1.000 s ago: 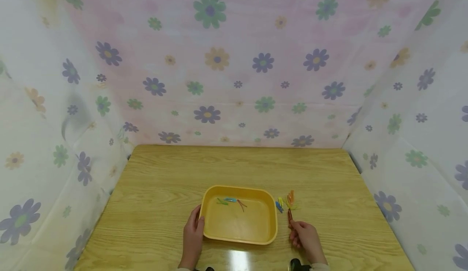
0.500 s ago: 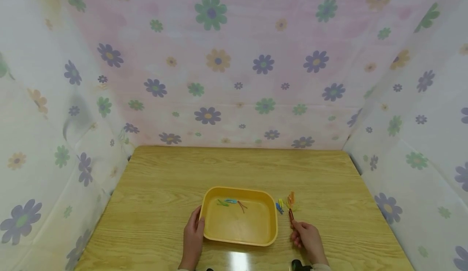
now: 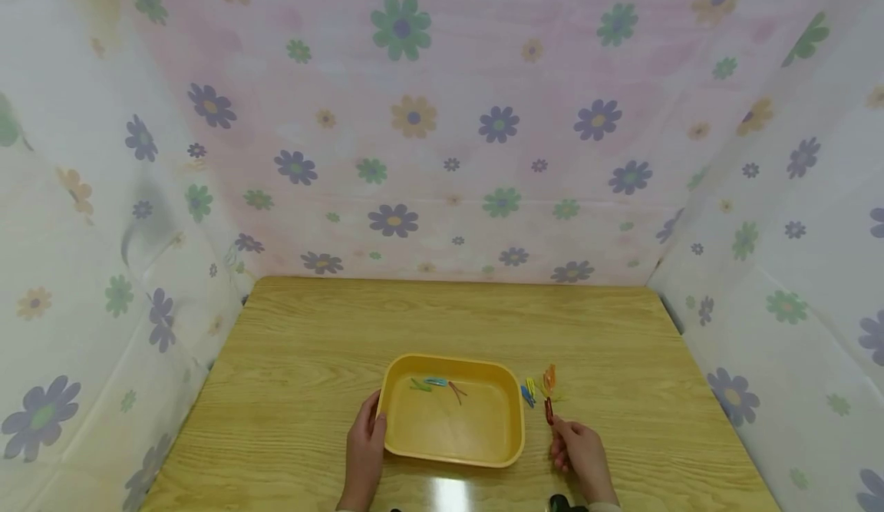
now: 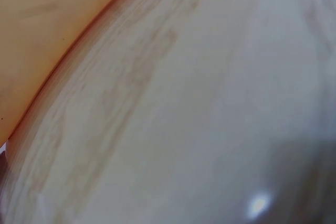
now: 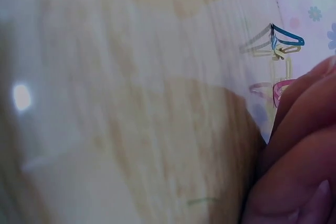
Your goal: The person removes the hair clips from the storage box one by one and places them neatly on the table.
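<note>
In the head view, my left hand [image 3: 366, 443] grips the left wall of a yellow plastic tray [image 3: 453, 458], thumb at the rim and fingers along the outside. Inside the tray lie a green hair clip [image 3: 420, 386], a light blue hair clip [image 3: 436, 381] and a red hair clip [image 3: 457, 392]. Right of the tray, my right hand [image 3: 580, 450] pinches the near end of a dark red hair clip [image 3: 549, 411] between thumb and fingertips. Curled fingers [image 5: 304, 145] hide part of that clip [image 5: 282, 88] in the right wrist view.
Beside the tray's right wall lie a blue hair clip [image 3: 528, 395], yellow hair clips [image 3: 530, 385] and orange hair clips [image 3: 549, 377]. The wood-grain table [image 3: 311, 328] ends at flowered cloth [image 3: 442, 189] behind and on both sides.
The head view has tilted slightly, so everything sits a little lower in it. My right hand shows only a slight shift at the dark red hair clip; my left hand stays on the tray.
</note>
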### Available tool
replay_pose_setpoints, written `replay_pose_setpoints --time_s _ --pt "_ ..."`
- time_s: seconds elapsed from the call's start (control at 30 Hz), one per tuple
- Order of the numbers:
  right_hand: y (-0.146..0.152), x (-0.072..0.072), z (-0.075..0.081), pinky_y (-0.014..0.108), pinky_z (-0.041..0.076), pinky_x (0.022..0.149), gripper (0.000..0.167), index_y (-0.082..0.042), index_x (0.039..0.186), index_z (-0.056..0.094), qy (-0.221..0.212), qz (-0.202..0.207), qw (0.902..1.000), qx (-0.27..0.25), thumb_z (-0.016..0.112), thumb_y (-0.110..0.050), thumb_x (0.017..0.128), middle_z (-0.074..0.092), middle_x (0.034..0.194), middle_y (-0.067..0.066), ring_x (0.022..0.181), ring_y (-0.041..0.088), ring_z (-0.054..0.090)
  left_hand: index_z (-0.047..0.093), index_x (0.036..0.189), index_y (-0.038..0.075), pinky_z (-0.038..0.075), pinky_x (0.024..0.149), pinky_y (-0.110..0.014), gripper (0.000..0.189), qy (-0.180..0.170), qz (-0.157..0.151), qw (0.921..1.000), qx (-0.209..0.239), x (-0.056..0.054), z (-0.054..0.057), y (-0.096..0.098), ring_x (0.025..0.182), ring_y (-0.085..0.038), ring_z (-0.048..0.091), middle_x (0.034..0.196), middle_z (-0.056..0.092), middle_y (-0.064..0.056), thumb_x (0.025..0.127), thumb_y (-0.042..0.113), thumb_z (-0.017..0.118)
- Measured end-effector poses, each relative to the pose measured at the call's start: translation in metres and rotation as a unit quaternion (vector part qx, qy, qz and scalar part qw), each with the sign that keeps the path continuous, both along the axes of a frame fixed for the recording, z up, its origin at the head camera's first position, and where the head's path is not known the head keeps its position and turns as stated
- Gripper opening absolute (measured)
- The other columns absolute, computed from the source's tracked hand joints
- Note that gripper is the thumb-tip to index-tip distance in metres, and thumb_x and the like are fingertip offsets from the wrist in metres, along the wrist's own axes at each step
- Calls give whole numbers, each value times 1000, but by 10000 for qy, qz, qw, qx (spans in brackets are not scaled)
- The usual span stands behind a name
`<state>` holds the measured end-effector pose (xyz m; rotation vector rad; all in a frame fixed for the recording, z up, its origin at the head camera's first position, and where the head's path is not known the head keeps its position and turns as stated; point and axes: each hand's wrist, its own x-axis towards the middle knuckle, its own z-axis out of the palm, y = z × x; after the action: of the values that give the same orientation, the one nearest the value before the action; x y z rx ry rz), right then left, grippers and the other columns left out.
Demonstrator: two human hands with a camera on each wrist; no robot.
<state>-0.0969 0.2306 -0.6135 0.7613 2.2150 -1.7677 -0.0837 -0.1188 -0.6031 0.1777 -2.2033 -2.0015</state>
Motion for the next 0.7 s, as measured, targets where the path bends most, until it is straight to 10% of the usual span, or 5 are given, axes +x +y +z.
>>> replay_pose_setpoints --time_s 0.7 --pt "0 3 6 23 36 39 38 -8 64 42 -45 -92 9979 -641 52 -36 88 41 53 -1 42 12 43 45 129 17 44 86 -23 35 121 67 9999 -40 -6 -25 -2 117 -19 45 131 44 -4 94 20 44"
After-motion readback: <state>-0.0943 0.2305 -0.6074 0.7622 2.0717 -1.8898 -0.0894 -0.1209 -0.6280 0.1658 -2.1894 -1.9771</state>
